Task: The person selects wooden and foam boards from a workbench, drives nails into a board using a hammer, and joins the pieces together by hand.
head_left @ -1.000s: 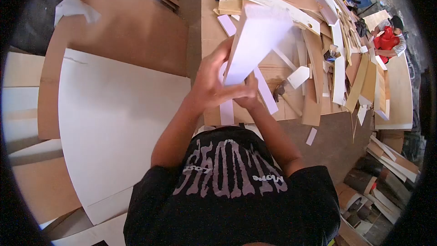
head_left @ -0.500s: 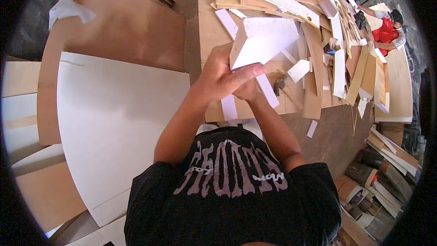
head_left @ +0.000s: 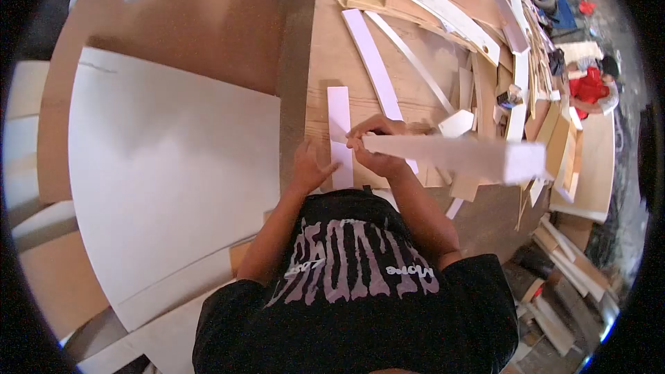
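Observation:
My right hand (head_left: 379, 147) is closed around the near end of a long white wooden board (head_left: 443, 156). The board sticks out to the right above the table, its far end slightly blurred. My left hand (head_left: 312, 166) is empty, with thumb and fingers apart, at the left edge of a pale pink strip (head_left: 338, 107) lying on the wooden table (head_left: 429, 48). A second pale pink strip (head_left: 374, 62) lies slantwise beyond my right hand. A small white pointed piece (head_left: 457, 123) rests past the held board.
Piled wood offcuts (head_left: 422, 3) cover the table's far and right parts. A large white panel (head_left: 173, 187) lies to my left over brown sheets (head_left: 201, 34). At the far right is a person in red (head_left: 589, 88). More scraps (head_left: 564, 256) lie on the floor at right.
The white board has swung down and to the right in my right hand. My left hand has let go of it and dropped to the pink strip. The view has shifted.

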A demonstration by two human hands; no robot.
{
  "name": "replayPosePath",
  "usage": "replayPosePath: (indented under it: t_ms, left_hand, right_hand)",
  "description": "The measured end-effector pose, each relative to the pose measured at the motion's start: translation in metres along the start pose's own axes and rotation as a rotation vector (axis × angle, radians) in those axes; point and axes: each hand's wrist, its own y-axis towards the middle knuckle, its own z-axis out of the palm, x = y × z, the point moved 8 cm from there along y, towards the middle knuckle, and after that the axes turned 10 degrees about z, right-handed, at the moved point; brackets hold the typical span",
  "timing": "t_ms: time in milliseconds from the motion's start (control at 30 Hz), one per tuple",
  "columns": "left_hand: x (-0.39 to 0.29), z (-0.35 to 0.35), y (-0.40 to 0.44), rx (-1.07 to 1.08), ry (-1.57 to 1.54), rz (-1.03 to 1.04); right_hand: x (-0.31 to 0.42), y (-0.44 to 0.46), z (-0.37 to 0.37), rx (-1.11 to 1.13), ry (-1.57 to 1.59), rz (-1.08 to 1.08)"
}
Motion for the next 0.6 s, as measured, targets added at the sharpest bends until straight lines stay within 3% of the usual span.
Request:
replayPosePath:
  t_ms: [33, 233, 367, 433, 533, 600]
  left_hand:
    - [0.012, 0.017, -0.007, 0.027, 0.267, 0.077]
    - [0.001, 0.058, 0.007, -0.05, 0.319, 0.065]
    - [0.016, 0.082, 0.006, -0.141, 0.275, 0.032]
    - [0.016, 0.081, 0.005, -0.196, 0.296, 0.064]
    - [0.016, 0.083, 0.006, -0.215, 0.33, 0.087]
    - [0.016, 0.082, 0.006, -0.203, 0.297, 0.074]
  right_hand:
    - [0.014, 0.003, 0.0, 0.056, -0.04, -0.097]
    - [0.063, 0.006, -0.017, 0.058, 0.436, -0.212]
    - [0.123, 0.015, -0.024, 0.218, 0.355, -0.421]
    - [0.132, 0.012, -0.028, -0.038, 0.475, -0.262]
    - [0.126, 0.024, -0.028, 0.284, 0.45, -0.304]
    - [0.131, 0.022, -0.022, 0.332, 0.446, -0.343]
